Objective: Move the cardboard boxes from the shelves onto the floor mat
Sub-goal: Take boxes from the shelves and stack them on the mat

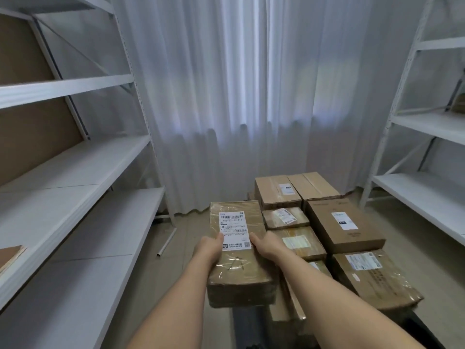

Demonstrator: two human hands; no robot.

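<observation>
Boxes lie grouped on the floor, and one more, a taped box [239, 250] with a white label [234, 230], is held in the air over their left edge. The left hand [208, 246] grips its left side, thumb lying on top at the label's edge, fingers hidden beneath. The right hand [266, 245] grips the right side the same way, thumb on top beside the label. Both forearms reach forward from the bottom of the view.

Just right of the held box, the pile [327, 230] sits in rows, most boxes with labels facing up, some wrapped in clear tape. A dark mat [245, 326] shows under the held box at the pile's near edge.

White shelves [75, 172] stand on the left, with a brown board [11, 255] on the near edge of one shelf. More white shelves [427, 127] stand on the right. A metal tube [166, 241] lies on the floor by the left unit. White curtains [239, 96] hang behind.
</observation>
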